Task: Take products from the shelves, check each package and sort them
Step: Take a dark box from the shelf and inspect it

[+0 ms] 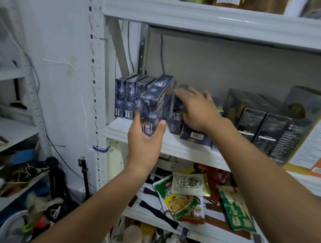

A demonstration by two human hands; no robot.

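Dark blue carton (155, 105), tilted, is grasped at its lower end by the left hand (146, 137), thumb on the front face. It sits just in front of the middle shelf (173, 144) edge, beside matching cartons (126, 96) standing in a row at the shelf's left end. Right hand (196, 109) reaches over further blue cartons (176, 119) on the same shelf, fingers stretched; motion blur hides whether it grips one. Judgement: early stage, with one package out for checking, no sorted pile in view, and the black boxes (255, 119), orange carton (320, 138) and lower-shelf pouches (187, 193) apparently untouched.
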